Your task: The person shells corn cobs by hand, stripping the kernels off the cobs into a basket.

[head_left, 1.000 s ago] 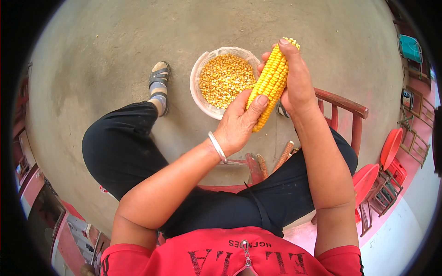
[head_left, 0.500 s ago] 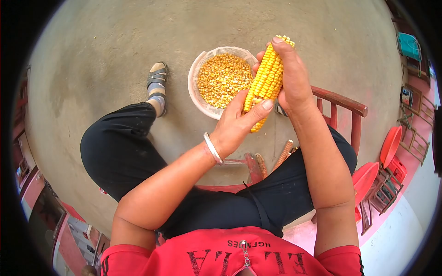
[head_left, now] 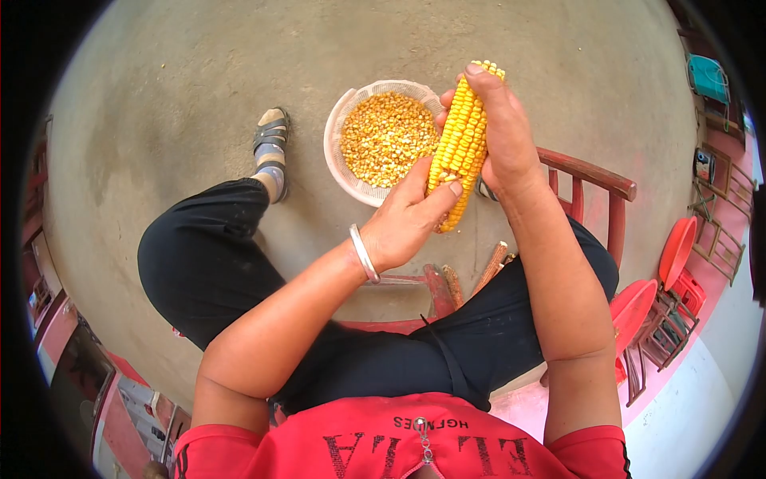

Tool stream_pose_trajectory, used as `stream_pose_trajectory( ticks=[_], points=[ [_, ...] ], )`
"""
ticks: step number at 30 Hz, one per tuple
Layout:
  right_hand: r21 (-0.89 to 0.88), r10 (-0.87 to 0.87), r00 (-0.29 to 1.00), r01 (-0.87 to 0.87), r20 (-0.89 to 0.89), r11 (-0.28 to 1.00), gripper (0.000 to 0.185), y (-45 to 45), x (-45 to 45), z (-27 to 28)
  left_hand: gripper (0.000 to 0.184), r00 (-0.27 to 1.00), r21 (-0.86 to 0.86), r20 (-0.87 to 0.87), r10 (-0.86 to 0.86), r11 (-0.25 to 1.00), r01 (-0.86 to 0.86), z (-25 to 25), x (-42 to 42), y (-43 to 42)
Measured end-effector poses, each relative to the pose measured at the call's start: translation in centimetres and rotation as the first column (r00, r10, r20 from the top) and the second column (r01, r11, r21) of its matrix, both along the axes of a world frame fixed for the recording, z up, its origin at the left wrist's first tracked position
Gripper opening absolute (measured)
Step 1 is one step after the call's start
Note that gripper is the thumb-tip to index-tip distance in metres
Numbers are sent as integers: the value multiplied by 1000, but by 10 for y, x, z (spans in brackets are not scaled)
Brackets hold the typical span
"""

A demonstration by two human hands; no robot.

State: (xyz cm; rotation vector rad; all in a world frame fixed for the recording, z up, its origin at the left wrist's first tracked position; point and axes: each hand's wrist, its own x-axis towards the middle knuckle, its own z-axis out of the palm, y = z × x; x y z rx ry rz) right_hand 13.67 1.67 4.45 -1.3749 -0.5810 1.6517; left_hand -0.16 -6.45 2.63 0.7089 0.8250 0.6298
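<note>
A yellow ear of corn (head_left: 463,144) is held tilted in both hands, its upper end pointing away from me. My right hand (head_left: 507,132) is closed round the upper part, with the thumb lying along the top end. Lower down, my left hand (head_left: 411,211) grips the cob, its thumb pressed on the kernels where a small pale gap shows. A silver bangle (head_left: 363,254) circles the left wrist. Just beyond the hands, a pale plastic basket (head_left: 335,152) on the floor holds many loose corn kernels (head_left: 384,137).
Stripped cobs (head_left: 489,267) lie near my right thigh. Beyond that thigh stands a red wooden chair (head_left: 586,174). Red basins (head_left: 677,247) and small wooden stools (head_left: 662,327) line the right wall. My sandalled foot (head_left: 272,152) is left of the basket on the concrete floor (head_left: 199,88).
The ear of corn and both hands have shifted very slightly. My left thumb has moved a little up and left along the kernels. Both hands keep their grip.
</note>
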Motion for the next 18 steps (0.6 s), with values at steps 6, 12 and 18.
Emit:
stream_pose_trajectory(
  ticks=[6,12,18],
  points=[
    [12,24,998,-24,53,1000,35,-3,-4,-2,54,999,-17,-22,32,999,-33,3,2,1],
    [-15,14,999,-13,41,1000,34,-1,0,-3,50,997,12,-46,-59,998,60,-1,-2,4],
    [17,43,996,-45,78,999,36,-3,-5,1,48,999,-64,53,7,998,-3,-6,-4,2]
  ],
)
